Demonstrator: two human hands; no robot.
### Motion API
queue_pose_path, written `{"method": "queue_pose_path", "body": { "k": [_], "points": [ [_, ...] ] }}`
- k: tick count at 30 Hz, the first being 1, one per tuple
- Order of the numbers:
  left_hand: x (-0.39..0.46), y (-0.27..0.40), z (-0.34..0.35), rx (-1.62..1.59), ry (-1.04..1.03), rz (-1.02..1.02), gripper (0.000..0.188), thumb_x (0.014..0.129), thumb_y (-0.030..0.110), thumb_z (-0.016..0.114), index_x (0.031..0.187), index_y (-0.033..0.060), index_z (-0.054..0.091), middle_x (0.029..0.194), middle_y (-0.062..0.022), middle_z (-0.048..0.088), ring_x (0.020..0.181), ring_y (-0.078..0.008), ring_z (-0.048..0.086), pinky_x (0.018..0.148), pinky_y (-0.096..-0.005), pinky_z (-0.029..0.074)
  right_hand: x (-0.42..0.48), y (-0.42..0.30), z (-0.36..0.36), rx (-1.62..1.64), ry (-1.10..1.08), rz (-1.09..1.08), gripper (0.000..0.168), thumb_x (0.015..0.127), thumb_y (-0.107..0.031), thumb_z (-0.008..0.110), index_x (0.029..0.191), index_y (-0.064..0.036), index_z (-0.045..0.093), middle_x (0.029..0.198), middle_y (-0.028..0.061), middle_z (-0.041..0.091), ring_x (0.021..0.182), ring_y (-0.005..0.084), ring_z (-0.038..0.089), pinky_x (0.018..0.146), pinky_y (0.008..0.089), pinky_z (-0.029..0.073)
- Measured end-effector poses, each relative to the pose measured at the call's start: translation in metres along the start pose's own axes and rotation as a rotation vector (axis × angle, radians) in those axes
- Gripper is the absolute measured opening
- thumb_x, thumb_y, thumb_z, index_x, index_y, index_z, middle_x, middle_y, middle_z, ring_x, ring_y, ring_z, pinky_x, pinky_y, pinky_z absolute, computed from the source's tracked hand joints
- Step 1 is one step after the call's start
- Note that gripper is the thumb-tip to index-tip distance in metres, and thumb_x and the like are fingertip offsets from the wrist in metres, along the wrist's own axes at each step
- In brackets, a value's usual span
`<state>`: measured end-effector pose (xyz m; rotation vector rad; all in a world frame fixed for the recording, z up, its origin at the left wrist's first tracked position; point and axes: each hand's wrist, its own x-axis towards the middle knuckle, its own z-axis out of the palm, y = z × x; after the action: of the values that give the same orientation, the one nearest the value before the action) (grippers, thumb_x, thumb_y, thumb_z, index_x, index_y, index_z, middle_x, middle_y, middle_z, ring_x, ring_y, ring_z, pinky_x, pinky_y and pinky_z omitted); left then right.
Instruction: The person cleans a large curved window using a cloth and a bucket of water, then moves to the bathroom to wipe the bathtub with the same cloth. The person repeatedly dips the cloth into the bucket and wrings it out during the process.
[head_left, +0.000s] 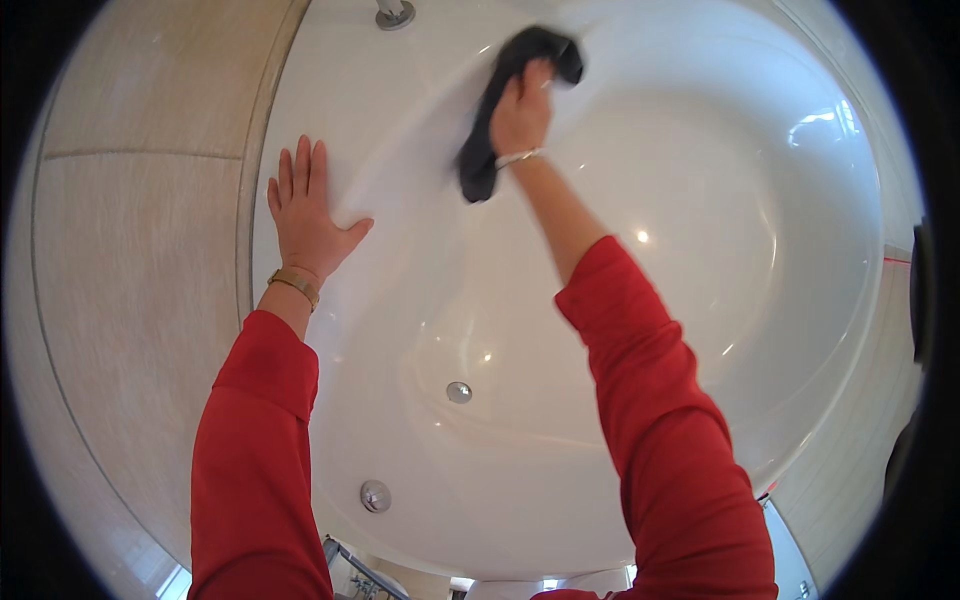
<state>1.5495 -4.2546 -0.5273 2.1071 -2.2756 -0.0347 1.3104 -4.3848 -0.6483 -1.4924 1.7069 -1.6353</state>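
Observation:
My right hand (523, 112) grips a dark cloth (480, 150) against the inner wall of a white bathtub (660, 300), near its far left side; the cloth and fingers are slightly blurred. Flat on the tub's left rim lies my left hand (311, 217), palm down and fingers spread, holding nothing. A watch with a gold-coloured band is on the left wrist, and a pale bracelet circles the right one. Both forearms are in red sleeves.
A round metal drain cover (459, 392) sits in the tub's floor, and a chrome overflow knob (375, 496) is on the near wall. A chrome fitting (395, 15) stands on the far rim. Beige tiles (142, 240) border the tub's left side.

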Motion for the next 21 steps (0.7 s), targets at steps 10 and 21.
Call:
{"method": "queue_pose_path", "body": {
  "k": [10, 21],
  "points": [
    [-0.001, -0.006, 0.006, 0.063, 0.026, 0.028, 0.112, 0.065, 0.035, 0.085, 0.153, 0.0134, 0.019, 0.159, -0.0093, 0.017, 0.147, -0.0321, 0.014, 0.115, -0.0530, 0.016, 0.030, 0.030, 0.009, -0.221, 0.288, -0.212, 0.041, 0.095, -0.009, 0.043, 0.134, 0.005, 0.045, 0.146, 0.0248, 0.038, 0.140, 0.0443, 0.025, 0.114, 0.0488, 0.023],
    [-0.001, -0.010, 0.007, 0.053, 0.104, 0.073, 0.109, 0.064, 0.036, 0.085, 0.152, 0.0143, 0.024, 0.158, -0.0093, 0.022, 0.146, -0.0323, 0.017, 0.114, -0.0527, 0.018, -0.135, 0.022, 0.041, -0.399, 0.102, 0.005, 0.043, 0.092, -0.012, 0.050, 0.131, 0.006, 0.045, 0.145, 0.0270, 0.036, 0.139, 0.0463, 0.026, 0.104, 0.0585, 0.029]
  ]
}}
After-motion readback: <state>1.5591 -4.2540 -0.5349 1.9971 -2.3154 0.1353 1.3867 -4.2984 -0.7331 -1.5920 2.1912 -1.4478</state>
